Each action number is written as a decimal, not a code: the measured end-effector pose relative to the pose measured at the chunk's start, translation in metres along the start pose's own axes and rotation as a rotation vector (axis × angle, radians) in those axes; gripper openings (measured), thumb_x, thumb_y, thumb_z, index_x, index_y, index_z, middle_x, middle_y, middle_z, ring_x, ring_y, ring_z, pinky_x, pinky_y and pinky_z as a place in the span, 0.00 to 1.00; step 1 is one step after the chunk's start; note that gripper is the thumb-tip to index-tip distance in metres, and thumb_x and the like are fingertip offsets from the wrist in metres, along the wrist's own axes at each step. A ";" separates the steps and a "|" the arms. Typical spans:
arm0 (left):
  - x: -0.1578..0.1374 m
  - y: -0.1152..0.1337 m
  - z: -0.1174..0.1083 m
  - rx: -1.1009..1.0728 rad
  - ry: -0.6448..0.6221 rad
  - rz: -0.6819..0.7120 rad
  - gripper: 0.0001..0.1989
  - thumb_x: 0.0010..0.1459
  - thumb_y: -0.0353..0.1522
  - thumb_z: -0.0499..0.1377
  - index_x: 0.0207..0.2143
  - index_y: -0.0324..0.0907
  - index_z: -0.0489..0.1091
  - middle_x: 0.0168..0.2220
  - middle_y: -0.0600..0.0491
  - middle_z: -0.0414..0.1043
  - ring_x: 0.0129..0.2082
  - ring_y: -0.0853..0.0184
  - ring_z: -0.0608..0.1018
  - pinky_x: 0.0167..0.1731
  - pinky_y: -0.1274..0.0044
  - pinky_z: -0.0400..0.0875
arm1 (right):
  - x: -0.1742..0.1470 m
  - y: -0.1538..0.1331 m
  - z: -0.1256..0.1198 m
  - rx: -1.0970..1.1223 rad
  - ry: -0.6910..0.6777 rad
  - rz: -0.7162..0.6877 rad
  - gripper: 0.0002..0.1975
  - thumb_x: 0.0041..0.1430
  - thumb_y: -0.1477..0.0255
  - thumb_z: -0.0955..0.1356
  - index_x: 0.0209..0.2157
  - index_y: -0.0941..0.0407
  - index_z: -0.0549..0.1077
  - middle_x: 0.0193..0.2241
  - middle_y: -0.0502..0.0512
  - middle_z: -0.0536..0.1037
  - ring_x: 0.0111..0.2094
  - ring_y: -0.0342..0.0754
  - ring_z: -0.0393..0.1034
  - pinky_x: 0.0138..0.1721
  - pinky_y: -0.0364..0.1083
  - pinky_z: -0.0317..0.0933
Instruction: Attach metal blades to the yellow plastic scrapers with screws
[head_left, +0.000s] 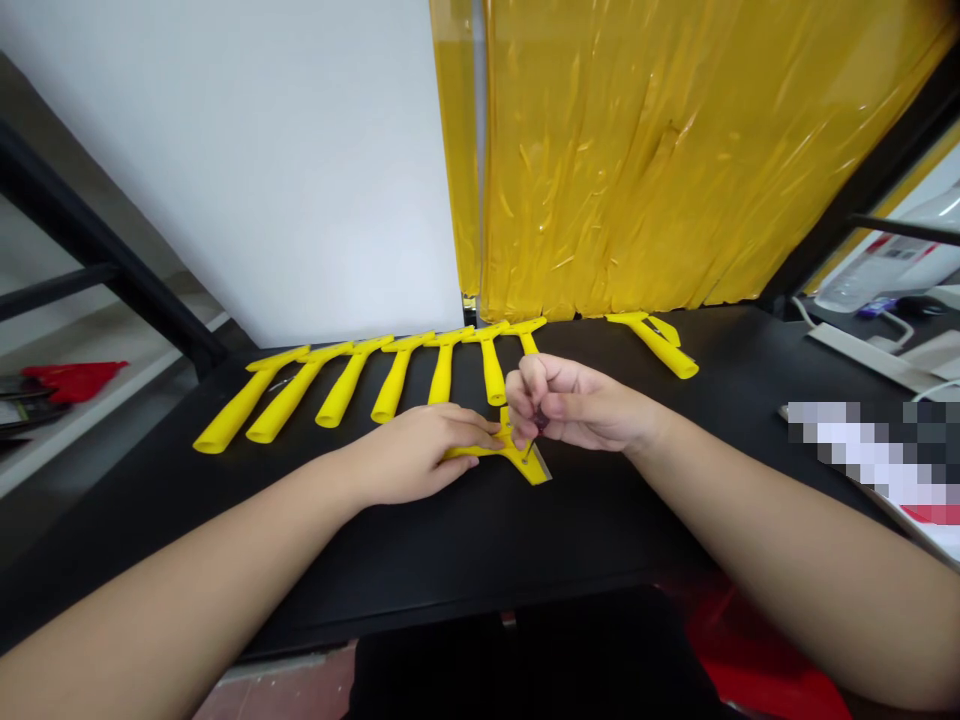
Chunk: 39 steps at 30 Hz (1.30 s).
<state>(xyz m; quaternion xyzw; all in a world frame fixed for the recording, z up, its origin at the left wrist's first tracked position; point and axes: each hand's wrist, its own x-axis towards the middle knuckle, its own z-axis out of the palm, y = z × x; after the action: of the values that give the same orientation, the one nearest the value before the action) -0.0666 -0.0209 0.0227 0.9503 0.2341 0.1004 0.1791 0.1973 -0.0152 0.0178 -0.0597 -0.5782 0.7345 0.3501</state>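
A yellow scraper (535,470) with a metal blade edge lies on the black table in front of me. My left hand (420,452) wraps over its handle and presses it down, hiding most of that handle. Above the scraper's head, my right hand (585,405) is closed around a small screwdriver (541,421). Its thin shaft points down at a screw near the blade end; the fingers cover most of the tool. Whether the tip sits in the screw is hard to make out.
Several yellow scrapers (405,378) lie in a row along the back of the table (465,550), and another scraper (664,345) lies back right. A white panel (300,180) and yellow plastic curtain (637,160) stand behind. Black frame posts (142,270) flank the table.
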 end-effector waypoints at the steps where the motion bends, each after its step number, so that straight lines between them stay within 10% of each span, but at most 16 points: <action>1: 0.000 0.000 0.000 0.000 0.000 0.001 0.20 0.68 0.27 0.60 0.59 0.50 0.77 0.60 0.50 0.79 0.60 0.59 0.79 0.63 0.65 0.72 | 0.000 0.000 -0.002 -0.024 0.002 -0.013 0.15 0.63 0.65 0.78 0.33 0.55 0.69 0.33 0.48 0.74 0.33 0.44 0.73 0.41 0.49 0.68; 14: 0.004 -0.001 -0.003 -0.067 -0.032 0.031 0.21 0.69 0.26 0.60 0.61 0.51 0.76 0.60 0.51 0.79 0.60 0.60 0.79 0.62 0.66 0.71 | -0.001 0.001 -0.008 -0.057 0.006 0.001 0.15 0.60 0.64 0.80 0.32 0.57 0.75 0.33 0.50 0.81 0.30 0.44 0.78 0.44 0.53 0.76; 23: 0.003 -0.001 -0.003 -0.080 -0.018 0.018 0.21 0.68 0.26 0.61 0.59 0.52 0.77 0.57 0.51 0.81 0.56 0.60 0.81 0.59 0.68 0.73 | 0.005 0.004 0.014 0.102 0.046 0.079 0.17 0.68 0.54 0.72 0.41 0.54 0.73 0.21 0.41 0.62 0.23 0.42 0.56 0.36 0.46 0.65; 31: 0.002 -0.005 0.000 -0.062 -0.014 0.026 0.19 0.69 0.27 0.61 0.59 0.50 0.77 0.59 0.51 0.80 0.59 0.60 0.79 0.62 0.66 0.71 | 0.007 0.003 0.013 0.081 0.098 0.027 0.15 0.68 0.59 0.73 0.35 0.56 0.73 0.35 0.51 0.74 0.33 0.45 0.69 0.42 0.51 0.69; 39: 0.002 -0.003 -0.001 -0.057 -0.013 0.035 0.20 0.68 0.26 0.61 0.59 0.51 0.77 0.57 0.52 0.81 0.55 0.60 0.81 0.59 0.67 0.73 | 0.006 0.005 0.017 0.158 0.071 0.050 0.14 0.68 0.57 0.73 0.41 0.52 0.70 0.26 0.43 0.67 0.26 0.42 0.58 0.40 0.47 0.65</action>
<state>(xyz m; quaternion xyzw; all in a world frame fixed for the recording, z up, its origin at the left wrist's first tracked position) -0.0664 -0.0172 0.0228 0.9493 0.2136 0.1042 0.2061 0.1824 -0.0259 0.0209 -0.0721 -0.5038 0.7838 0.3557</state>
